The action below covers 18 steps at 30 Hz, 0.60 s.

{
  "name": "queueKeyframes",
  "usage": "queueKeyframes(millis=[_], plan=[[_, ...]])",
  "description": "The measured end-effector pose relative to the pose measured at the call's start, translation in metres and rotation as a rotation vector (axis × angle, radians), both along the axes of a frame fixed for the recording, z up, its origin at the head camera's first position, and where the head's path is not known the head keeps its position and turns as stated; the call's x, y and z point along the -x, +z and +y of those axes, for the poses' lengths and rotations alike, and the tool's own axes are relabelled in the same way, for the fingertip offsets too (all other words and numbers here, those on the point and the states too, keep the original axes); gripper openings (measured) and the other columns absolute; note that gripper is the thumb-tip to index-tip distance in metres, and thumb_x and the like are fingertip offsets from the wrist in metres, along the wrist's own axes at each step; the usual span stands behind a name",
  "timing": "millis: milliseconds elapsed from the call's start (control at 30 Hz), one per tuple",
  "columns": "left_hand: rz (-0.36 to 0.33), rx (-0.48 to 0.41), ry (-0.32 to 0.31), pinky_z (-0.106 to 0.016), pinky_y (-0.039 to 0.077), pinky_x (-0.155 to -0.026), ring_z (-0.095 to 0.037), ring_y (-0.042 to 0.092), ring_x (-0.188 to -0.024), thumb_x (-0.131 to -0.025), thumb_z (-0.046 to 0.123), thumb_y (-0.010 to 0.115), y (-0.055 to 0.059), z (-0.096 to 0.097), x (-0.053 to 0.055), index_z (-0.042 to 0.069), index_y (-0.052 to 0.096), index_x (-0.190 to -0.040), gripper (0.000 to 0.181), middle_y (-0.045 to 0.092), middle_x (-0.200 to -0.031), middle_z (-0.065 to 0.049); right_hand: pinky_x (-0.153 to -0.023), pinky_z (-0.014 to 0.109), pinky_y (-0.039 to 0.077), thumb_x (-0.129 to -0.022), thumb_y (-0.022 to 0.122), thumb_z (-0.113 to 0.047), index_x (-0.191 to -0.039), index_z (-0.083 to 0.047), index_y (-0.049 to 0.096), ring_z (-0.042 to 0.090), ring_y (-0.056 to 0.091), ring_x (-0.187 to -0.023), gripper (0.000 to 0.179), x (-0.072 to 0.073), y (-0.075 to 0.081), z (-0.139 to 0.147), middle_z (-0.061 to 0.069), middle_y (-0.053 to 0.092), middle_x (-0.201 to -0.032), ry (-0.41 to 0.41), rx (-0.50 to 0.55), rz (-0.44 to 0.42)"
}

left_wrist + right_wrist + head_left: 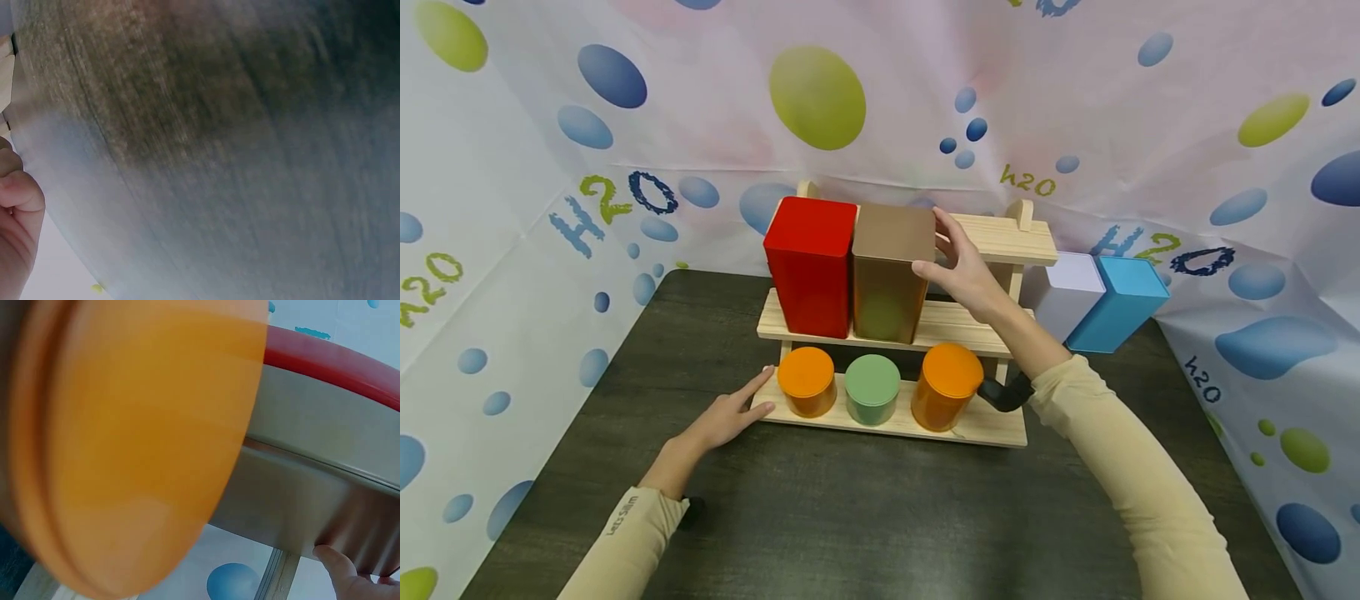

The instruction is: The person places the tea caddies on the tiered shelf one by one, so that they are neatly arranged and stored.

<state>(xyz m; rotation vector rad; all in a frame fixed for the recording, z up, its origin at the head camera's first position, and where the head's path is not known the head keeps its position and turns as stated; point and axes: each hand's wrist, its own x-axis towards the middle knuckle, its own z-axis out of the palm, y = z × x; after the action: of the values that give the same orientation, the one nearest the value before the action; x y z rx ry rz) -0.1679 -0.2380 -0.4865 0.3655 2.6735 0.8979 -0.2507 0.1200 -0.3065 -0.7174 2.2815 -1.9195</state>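
A three-tier wooden rack (1000, 429) holds the containers. My left hand (722, 421) grips the left end of its bottom shelf, thumb at the front corner; only its curled fingers (19, 194) show in the left wrist view. My right hand (962, 271) touches the right side of a tall bronze tin (891, 283) near its top, with thumb and fingers spread. That tin stands upright on the middle shelf, close beside a tall red tin (812, 267). In the right wrist view, my right fingertips lie against the bronze tin's side.
Along the bottom shelf stand an orange canister (807, 383), a green canister (872, 390) and a taller orange canister (947, 387) below my right forearm. White (1067, 292) and blue (1120, 304) tins stand behind on the right. A patterned sheet surrounds the dark table (850, 517).
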Motion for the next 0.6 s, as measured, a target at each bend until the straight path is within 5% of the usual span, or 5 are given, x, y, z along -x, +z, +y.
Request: queueKeyframes(millis=[600], plan=[[-0.004,-0.017,-0.003,-0.059,0.035,-0.091,-0.045,0.05,-0.11,-0.094,0.045,0.045,-0.0003,-0.0001,-0.0004,0.016,0.015,-0.148,0.068,0.022,-0.147,-0.019,-0.108,0.046,0.02,-0.085,0.053,-0.002,-0.147,-0.005,0.01,0.029,0.02,-0.136,0.075,0.0015,-0.0003,0.0043,0.015,0.018,-0.148,0.023,-0.025,0.013]])
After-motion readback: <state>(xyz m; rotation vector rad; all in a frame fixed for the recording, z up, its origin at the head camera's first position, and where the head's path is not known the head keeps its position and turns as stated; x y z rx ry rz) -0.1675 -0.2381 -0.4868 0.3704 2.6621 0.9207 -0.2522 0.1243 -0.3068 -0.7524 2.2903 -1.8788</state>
